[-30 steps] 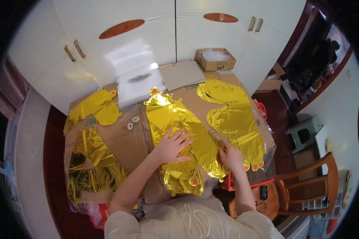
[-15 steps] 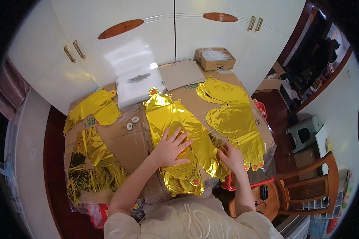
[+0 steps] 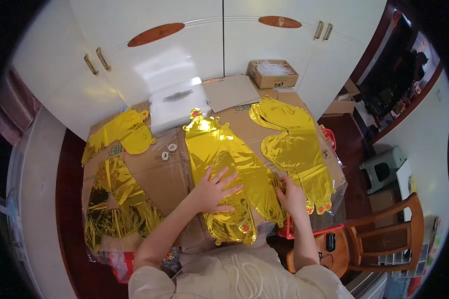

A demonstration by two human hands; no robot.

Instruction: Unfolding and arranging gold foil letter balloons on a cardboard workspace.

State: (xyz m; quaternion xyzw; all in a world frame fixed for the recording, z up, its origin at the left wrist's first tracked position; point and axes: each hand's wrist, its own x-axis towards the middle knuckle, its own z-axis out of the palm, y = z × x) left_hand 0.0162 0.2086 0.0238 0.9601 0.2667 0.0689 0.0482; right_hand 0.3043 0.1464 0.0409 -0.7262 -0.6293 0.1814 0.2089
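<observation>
A flat gold foil balloon (image 3: 212, 144) lies uninflated in front of me, with scalloped tabs and small red spots at its ends. My left hand (image 3: 213, 193) rests on its lower middle, fingers spread. At its right edge my right hand (image 3: 292, 197) has thumb and fingers bent together on the foil rim. Part of that grip is hidden by the hand. Just right of it lies another gold foil balloon (image 3: 297, 147), its curved outline cut by a narrow gap. More gold foil sits on the left: a rounded piece (image 3: 134, 137) and a crinkled, shiny sheet (image 3: 134, 204).
Cardboard (image 3: 152, 174) covers the table. At the back are a stack of clear plastic bags (image 3: 172, 109) and a small box (image 3: 273, 79) of white strips. Two white round pieces (image 3: 168, 151) lie left of centre. A wooden chair (image 3: 379, 234) stands at the right.
My left hand has slid slightly toward me over the foil. The dark fold beside my right hand has smoothed out, and that hand stays at the balloon's edge.
</observation>
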